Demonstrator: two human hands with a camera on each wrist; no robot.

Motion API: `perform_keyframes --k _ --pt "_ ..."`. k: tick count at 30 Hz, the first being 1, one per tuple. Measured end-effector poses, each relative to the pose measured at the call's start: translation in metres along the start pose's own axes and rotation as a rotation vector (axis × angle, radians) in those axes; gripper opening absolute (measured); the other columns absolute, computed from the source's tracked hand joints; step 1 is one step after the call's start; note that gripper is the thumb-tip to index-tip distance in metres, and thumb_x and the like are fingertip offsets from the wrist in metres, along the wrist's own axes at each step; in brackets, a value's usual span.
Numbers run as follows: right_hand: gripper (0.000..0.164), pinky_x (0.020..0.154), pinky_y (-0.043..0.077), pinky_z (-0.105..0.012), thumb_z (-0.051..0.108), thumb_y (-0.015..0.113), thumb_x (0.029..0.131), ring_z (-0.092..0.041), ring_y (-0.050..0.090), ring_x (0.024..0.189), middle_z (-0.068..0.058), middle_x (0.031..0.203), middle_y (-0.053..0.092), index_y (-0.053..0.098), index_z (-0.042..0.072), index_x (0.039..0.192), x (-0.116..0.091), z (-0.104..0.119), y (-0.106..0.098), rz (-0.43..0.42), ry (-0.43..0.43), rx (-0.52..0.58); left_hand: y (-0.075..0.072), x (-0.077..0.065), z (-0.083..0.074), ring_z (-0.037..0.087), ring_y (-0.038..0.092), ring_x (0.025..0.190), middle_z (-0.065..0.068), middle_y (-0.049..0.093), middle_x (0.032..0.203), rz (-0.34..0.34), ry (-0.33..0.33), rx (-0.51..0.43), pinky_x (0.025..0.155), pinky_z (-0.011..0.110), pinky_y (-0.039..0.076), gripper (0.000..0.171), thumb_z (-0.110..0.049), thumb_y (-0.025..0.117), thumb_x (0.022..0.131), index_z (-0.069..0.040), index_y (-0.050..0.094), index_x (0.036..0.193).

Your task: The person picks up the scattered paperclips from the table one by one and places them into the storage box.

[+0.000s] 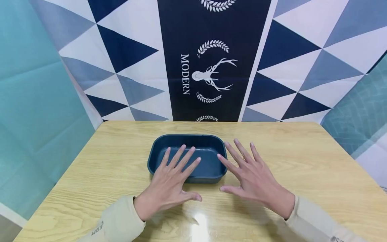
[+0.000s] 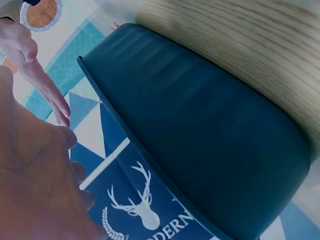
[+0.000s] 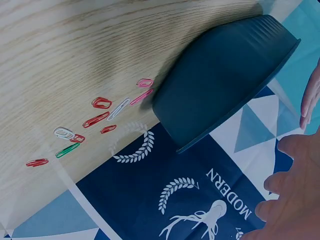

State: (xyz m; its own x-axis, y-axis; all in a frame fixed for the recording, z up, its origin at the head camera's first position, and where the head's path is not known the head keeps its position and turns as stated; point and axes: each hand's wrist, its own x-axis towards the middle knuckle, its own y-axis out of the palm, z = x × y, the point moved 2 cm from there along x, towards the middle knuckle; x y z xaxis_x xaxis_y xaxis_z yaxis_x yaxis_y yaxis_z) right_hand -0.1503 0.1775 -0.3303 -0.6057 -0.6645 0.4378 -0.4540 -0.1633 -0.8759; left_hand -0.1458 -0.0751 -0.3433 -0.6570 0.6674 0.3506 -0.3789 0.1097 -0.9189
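Blue round-cornered bin (image 1: 208,163) stands on the streaky wood-grain table (image 1: 302,164).

The left hand (image 1: 169,183) and right hand (image 1: 255,178) spread their fingers, palms down.

A pale wooden bench (image 1: 305,148) with clear grain and rounded far corners catches a bright patch of light (image 1: 199,228) near the bottom of the head view. Behind its far edge hangs a cloth (image 1: 133,40) patterned with white, navy and grey-blue triangles. Down its middle runs a dark panel (image 1: 211,28), where the white word MODERN (image 1: 185,74) stands sideways beside an antlered deer head (image 1: 208,76), with leafy sprigs (image 1: 213,46) around it. A narrow white stripe (image 1: 258,60) borders the panel on the right. A creased turquoise curtain (image 1: 39,111) hangs at the left, and a teal sheet (image 1: 359,111) at the right. The left wrist view also shows a round brown thing (image 2: 41,11) with a pale rim, too unclear to name.
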Motion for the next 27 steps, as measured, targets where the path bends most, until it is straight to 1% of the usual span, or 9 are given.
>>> perform_keyframes --k 4,6,8,10,14,18,22,25,27 --pt "0.086 0.108 0.017 -0.065 0.077 0.023 0.090 -0.038 0.018 0.142 -0.020 0.152 0.031 0.052 0.013 0.140 -0.002 0.002 0.001 -0.001 0.005 0.007 0.000 -0.004 0.004 0.029 -0.003 0.146 0.011 0.010 0.160 0.033 -0.033 -0.029 0.114 0.055 0.001 0.103 -0.080 -0.004 0.080 -0.016 0.029 0.153" --pt "0.086 0.108 0.016 -0.064 0.077 0.024 0.090 -0.038 0.017 0.142 -0.020 0.152 0.031 0.052 0.013 0.140 -0.003 0.002 0.001 -0.001 0.013 0.017 -0.001 -0.007 0.008 0.030 -0.002 0.146 0.012 0.010 0.160 0.057 -0.066 -0.070 0.114 0.055 0.002 0.099 -0.079 0.000 0.083 -0.015 0.029 0.153" --pt "0.086 0.109 0.016 -0.064 0.077 0.024 0.090 -0.038 0.017 0.142 -0.020 0.152 0.030 0.052 0.013 0.140 -0.004 0.002 0.001 0.002 0.021 0.025 -0.003 -0.010 0.015 0.030 -0.004 0.145 0.013 0.008 0.160 0.082 -0.107 -0.133 0.114 0.055 0.003 0.090 -0.075 0.011 0.090 -0.013 0.028 0.153" --pt "0.086 0.110 0.014 -0.063 0.077 0.026 0.090 -0.038 0.016 0.143 -0.020 0.153 0.029 0.051 0.013 0.141 -0.005 0.002 0.000 0.011 0.033 0.033 -0.005 -0.013 0.024 0.031 -0.006 0.145 0.014 0.005 0.160 0.100 -0.157 -0.203 0.114 0.055 0.002 0.082 -0.069 0.027 0.095 -0.011 0.027 0.153" --pt "0.085 0.109 0.016 -0.063 0.076 0.030 0.090 -0.038 0.013 0.143 -0.021 0.154 0.026 0.049 0.012 0.142 -0.004 -0.002 -0.005 0.021 0.062 0.036 -0.007 -0.022 0.047 0.035 -0.005 0.144 0.017 0.005 0.159 0.099 -0.285 -0.345 0.113 0.057 0.006 0.078 -0.051 0.055 0.095 -0.005 0.027 0.151" --pt "0.084 0.110 0.014 -0.062 0.074 0.034 0.090 -0.038 0.012 0.144 -0.021 0.155 0.023 0.049 0.010 0.142 -0.003 -0.011 -0.013 0.020 0.091 0.040 -0.006 -0.031 0.068 0.041 0.007 0.143 0.019 0.012 0.158 0.088 -0.393 -0.581 0.109 0.062 0.017 0.072 -0.037 0.062 0.095 -0.003 0.030 0.150" --pt "0.079 0.112 0.014 -0.060 0.068 0.043 0.091 -0.038 0.014 0.143 -0.019 0.156 0.021 0.046 0.009 0.144 -0.002 -0.018 -0.018 0.050 0.128 0.072 0.000 -0.034 0.084 0.041 0.017 0.141 0.018 0.018 0.157 0.057 -0.449 -0.853 0.104 0.063 0.029 0.064 -0.029 0.059 0.098 -0.003 0.032 0.149" --pt "0.074 0.109 0.023 -0.060 0.059 0.052 0.092 -0.039 0.018 0.142 -0.019 0.156 0.021 0.042 0.010 0.147 0.000 -0.020 -0.019 0.108 0.191 0.177 0.006 -0.034 0.094 0.039 0.019 0.141 0.019 0.020 0.156 0.039 -0.490 -0.998 0.108 0.058 0.028 0.060 -0.026 0.057 0.100 -0.001 0.032 0.149" --pt "0.072 0.104 0.030 -0.061 0.052 0.056 0.093 -0.039 0.022 0.141 -0.019 0.156 0.022 0.038 0.010 0.148 0.001 -0.021 -0.017 0.152 0.247 0.267 0.009 -0.034 0.100 0.038 0.016 0.142 0.020 0.020 0.156 0.036 -0.541 -1.092 0.111 0.055 0.023 0.060 -0.025 0.055 0.101 0.000 0.030 0.149"
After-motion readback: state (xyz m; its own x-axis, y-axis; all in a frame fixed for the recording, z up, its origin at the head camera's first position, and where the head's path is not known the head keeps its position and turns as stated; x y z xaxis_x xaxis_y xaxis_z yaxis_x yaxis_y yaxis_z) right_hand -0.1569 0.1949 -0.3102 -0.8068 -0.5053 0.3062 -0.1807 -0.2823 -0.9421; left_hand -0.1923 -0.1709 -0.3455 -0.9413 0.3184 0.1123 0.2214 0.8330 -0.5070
